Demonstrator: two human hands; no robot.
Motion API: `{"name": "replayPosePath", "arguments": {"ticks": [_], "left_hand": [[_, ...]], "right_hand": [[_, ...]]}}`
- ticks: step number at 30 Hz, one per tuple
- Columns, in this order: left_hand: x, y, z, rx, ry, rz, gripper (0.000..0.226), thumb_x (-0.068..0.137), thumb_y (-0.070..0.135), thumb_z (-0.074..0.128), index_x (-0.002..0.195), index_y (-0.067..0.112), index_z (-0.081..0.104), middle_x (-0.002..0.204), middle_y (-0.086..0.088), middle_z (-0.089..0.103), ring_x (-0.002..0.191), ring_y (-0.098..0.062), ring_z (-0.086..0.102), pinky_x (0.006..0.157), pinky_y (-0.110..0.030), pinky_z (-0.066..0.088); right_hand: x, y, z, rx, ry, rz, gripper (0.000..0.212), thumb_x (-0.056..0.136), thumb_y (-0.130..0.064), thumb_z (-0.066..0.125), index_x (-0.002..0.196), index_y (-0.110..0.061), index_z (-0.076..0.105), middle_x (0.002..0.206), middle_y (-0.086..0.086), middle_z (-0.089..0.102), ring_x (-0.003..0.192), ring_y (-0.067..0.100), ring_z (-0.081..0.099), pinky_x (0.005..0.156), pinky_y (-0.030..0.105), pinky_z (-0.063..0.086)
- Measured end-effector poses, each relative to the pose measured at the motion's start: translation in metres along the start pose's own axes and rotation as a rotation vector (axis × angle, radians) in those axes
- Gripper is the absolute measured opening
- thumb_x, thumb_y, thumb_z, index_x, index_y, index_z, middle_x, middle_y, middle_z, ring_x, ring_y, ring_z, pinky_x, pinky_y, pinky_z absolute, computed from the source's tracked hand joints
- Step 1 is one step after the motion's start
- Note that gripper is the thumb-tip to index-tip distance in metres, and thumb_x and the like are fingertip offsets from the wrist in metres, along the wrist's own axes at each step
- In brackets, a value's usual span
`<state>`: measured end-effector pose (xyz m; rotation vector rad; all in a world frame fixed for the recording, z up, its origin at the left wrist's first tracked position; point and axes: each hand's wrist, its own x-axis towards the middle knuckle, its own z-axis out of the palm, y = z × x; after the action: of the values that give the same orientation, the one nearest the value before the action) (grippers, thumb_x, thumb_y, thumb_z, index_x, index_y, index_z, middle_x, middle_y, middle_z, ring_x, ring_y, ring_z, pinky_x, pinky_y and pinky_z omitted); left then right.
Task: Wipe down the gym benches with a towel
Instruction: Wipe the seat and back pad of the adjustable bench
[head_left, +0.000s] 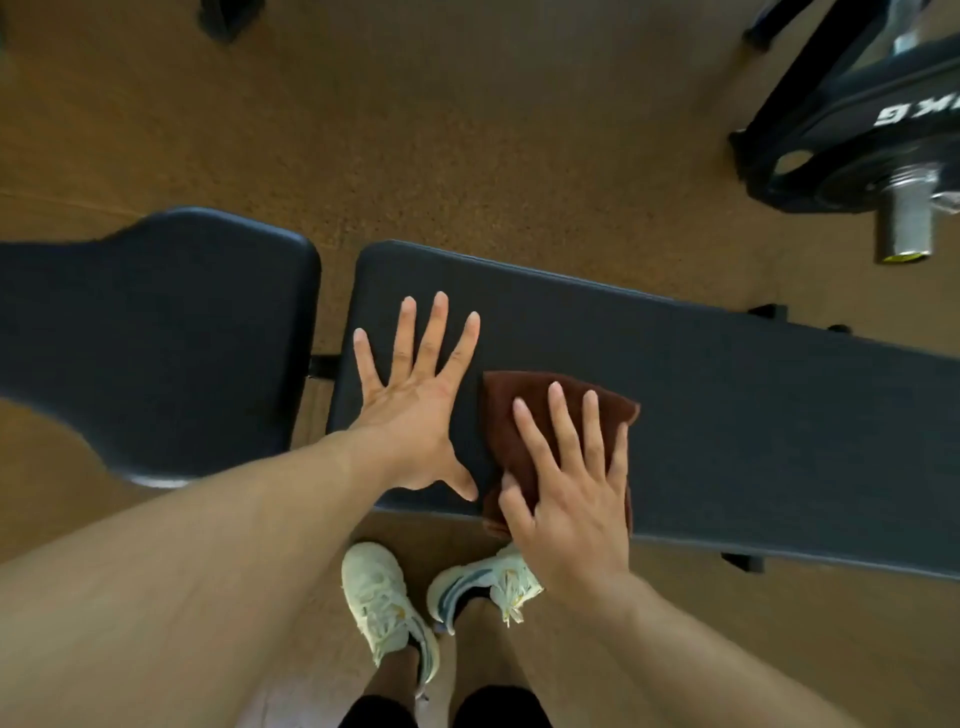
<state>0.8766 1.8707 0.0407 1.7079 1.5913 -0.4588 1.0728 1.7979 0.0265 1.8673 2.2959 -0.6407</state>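
Note:
A dark padded gym bench runs across the view in two pads: a long back pad (727, 415) on the right and a seat pad (156, 338) on the left, with a gap between them. My left hand (415, 410) lies flat on the long pad near its left end, fingers spread, holding nothing. A folded brown towel (519, 410) lies on the same pad just to the right. My right hand (571, 493) presses down on the towel with fingers spread, at the pad's near edge.
A black weight plate (841, 140) on a barbell sleeve (906, 218) sits at the upper right. Brown gym floor (415, 130) surrounds the bench. My two white sneakers (384, 603) stand on the floor below the near edge of the pad.

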Motion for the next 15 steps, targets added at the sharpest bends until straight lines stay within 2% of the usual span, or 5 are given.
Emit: {"name": "replayPosePath", "arguments": {"ticks": [6,8,11,13,15], "left_hand": [[-0.019,-0.020,0.019,-0.034,0.196,0.142,0.145,0.065,0.075,0.075,0.155,0.030,-0.029,0.158,0.000,-0.046,0.141,-0.025,-0.048,0.117,-0.059,-0.023],[-0.043,-0.043,0.037,-0.219,0.354,0.151,0.123,0.078,0.072,0.065,0.160,0.030,-0.017,0.165,0.005,-0.033,0.148,-0.016,-0.037,0.122,-0.050,-0.018],[-0.081,-0.083,0.066,-0.569,0.567,-0.042,0.086,0.095,0.063,0.046,0.162,0.028,0.007,0.170,0.012,-0.007,0.153,-0.002,-0.016,0.127,-0.042,-0.005],[-0.101,-0.104,0.082,-0.735,0.591,-0.205,0.076,0.098,0.061,0.039,0.162,0.030,0.012,0.170,0.018,-0.001,0.153,0.003,-0.007,0.128,-0.045,0.007],[-0.112,-0.115,0.092,-0.782,0.611,-0.307,0.072,0.100,0.061,0.036,0.162,0.032,0.014,0.169,0.019,0.004,0.154,0.001,0.002,0.127,-0.048,0.017]], "right_hand": [[0.068,0.001,-0.025,0.057,-0.042,0.176,0.067,0.102,-0.058,0.028,0.163,-0.050,0.002,0.174,-0.015,-0.016,0.157,0.013,-0.028,0.128,0.053,-0.015],[0.102,-0.020,-0.028,0.113,0.026,0.344,0.067,0.104,-0.056,0.030,0.165,-0.046,0.003,0.175,-0.011,-0.014,0.159,0.017,-0.024,0.127,0.054,-0.015],[0.135,-0.078,-0.021,0.241,0.148,0.593,0.067,0.104,-0.054,0.028,0.166,-0.042,0.005,0.176,-0.006,-0.010,0.160,0.024,-0.020,0.126,0.059,-0.013],[0.138,-0.122,-0.012,0.240,0.173,0.514,0.067,0.104,-0.053,0.029,0.166,-0.040,0.008,0.177,-0.005,-0.007,0.161,0.025,-0.018,0.126,0.061,-0.012],[0.122,-0.156,0.000,0.147,0.134,0.208,0.067,0.102,-0.054,0.032,0.166,-0.041,0.015,0.177,-0.006,-0.003,0.161,0.024,-0.016,0.126,0.059,-0.014]]}}
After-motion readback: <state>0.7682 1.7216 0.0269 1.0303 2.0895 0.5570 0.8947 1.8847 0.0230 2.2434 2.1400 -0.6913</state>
